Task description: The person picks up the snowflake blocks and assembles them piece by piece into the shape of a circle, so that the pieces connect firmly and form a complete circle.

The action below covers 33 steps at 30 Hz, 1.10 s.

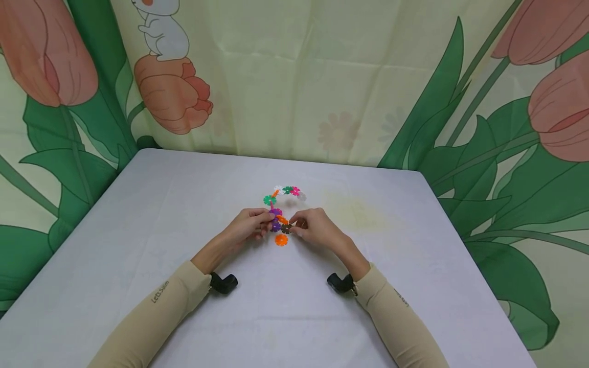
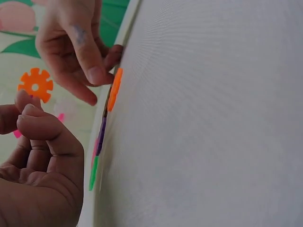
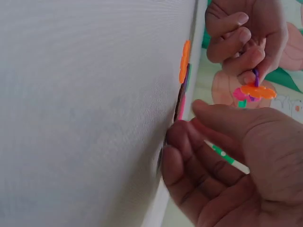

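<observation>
- Near the centre of the head view, a chain of linked flower-shaped discs [image 1: 269,200] arcs up and right from the left hand [image 1: 252,222]; the wrist views catch only parts of it.
- The left wrist view, at its left, shows the notches and centre hole of a raised orange disc [image 2: 35,86], seen more edge-on in the right wrist view.
- That view, upper right, also reveals a purple disc [image 3: 256,78] (a narrow edge only) pinched between left thumb and finger, the other fingers curling in.
- The right hand [image 1: 315,227] leans in from the lower right of the head view, knuckles up, fingers bent, thumb and fingertips apart.
- It is beside a brown disc [image 1: 286,229]; whether it touches that, I cannot tell.
- Just below lies another orange disc [image 1: 281,239], on the white table [image 1: 285,327].
</observation>
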Available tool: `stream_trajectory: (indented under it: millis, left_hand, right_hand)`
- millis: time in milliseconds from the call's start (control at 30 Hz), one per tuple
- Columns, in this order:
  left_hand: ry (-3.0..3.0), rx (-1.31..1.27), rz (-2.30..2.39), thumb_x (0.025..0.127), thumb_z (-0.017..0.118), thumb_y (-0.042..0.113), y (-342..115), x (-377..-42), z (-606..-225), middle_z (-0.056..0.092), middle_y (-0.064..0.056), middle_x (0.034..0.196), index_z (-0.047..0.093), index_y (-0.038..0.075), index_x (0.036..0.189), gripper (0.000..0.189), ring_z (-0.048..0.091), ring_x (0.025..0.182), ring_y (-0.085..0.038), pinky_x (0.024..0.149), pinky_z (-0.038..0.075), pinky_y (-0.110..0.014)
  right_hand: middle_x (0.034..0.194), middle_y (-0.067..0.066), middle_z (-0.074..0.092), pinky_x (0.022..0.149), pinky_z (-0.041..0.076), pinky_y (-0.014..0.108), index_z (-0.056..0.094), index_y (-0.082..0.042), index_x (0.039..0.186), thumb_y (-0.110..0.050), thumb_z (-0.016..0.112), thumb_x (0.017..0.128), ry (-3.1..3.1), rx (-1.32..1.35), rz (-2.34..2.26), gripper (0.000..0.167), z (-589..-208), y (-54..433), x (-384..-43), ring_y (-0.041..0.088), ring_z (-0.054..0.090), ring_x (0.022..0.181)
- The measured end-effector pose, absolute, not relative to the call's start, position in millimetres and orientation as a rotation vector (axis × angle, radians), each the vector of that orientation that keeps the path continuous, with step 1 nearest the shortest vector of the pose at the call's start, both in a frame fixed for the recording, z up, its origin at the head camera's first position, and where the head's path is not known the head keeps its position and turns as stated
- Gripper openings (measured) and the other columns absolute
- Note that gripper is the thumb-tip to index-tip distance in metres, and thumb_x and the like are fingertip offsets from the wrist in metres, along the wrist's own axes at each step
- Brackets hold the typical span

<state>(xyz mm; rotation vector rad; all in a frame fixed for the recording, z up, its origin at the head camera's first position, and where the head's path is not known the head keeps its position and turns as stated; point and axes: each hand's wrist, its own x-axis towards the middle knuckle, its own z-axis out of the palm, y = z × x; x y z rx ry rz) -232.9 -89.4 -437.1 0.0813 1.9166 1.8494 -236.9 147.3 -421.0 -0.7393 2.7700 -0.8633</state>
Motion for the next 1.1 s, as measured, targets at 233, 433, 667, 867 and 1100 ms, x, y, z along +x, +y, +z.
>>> stream_trajectory:
  millis: [233, 433, 667, 867, 1100]
  left_hand:
    - [1.919, 0.086, 1.831, 0.11, 0.057, 0.027, -88.8, -232.2, -434.7, 0.062, 0.003, 0.08, 0.064, 0.0, 0.111, 0.028, 0.052, 0.072, -0.013, 0.062, 0.043, -0.02]
    - [1.91, 0.087, 1.842, 0.11, 0.058, 0.025, -88.1, -232.9, -434.6, 0.062, 0.004, 0.077, 0.065, 0.001, 0.107, 0.025, 0.052, 0.067, -0.01, 0.059, 0.043, -0.019]
    - [1.901, 0.116, 1.861, 0.108, 0.061, 0.024, -88.9, -232.4, -438.2, 0.061, 0.005, 0.074, 0.064, 0.002, 0.101, 0.023, 0.051, 0.064, -0.009, 0.058, 0.043, -0.019]
    - [1.919, 0.111, 1.853, 0.108, 0.06, 0.025, -88.9, -233.3, -439.6, 0.061, 0.003, 0.076, 0.066, 0.001, 0.106, 0.024, 0.051, 0.067, -0.011, 0.059, 0.044, -0.02]
    - [1.923, 0.105, 1.854, 0.108, 0.06, 0.025, -89.9, -234.4, -439.0, 0.061, 0.002, 0.076, 0.067, 0.002, 0.104, 0.024, 0.052, 0.067, -0.011, 0.059, 0.044, -0.021]
  right_hand:
    - [0.091, 0.004, 0.072, 0.073, 0.05, 0.024, 0.071, -0.011, 0.137, -0.023, 0.076, 0.099, 2.702, -0.735, -0.765, 0.04, -425.7, 147.5, -242.8, 0.013, 0.059, 0.078]
    - [0.087, 0.005, 0.067, 0.073, 0.047, 0.025, 0.076, -0.009, 0.126, -0.022, 0.078, 0.097, 2.734, -0.797, -0.707, 0.032, -427.2, 143.8, -242.1, 0.015, 0.055, 0.081]
    - [0.093, 0.005, 0.07, 0.074, 0.05, 0.026, 0.077, -0.008, 0.109, -0.02, 0.085, 0.091, 2.727, -0.656, -0.829, 0.023, -427.5, 144.3, -240.8, 0.015, 0.059, 0.081]
    - [0.094, 0.005, 0.077, 0.075, 0.053, 0.025, 0.077, -0.008, 0.103, -0.012, 0.084, 0.09, 2.729, -0.598, -0.929, 0.015, -422.7, 151.9, -241.2, 0.014, 0.065, 0.079]
    - [0.097, 0.004, 0.081, 0.075, 0.052, 0.024, 0.083, -0.008, 0.104, -0.017, 0.079, 0.096, 2.69, -0.568, -0.866, 0.013, -416.2, 162.9, -241.6, 0.013, 0.065, 0.083]
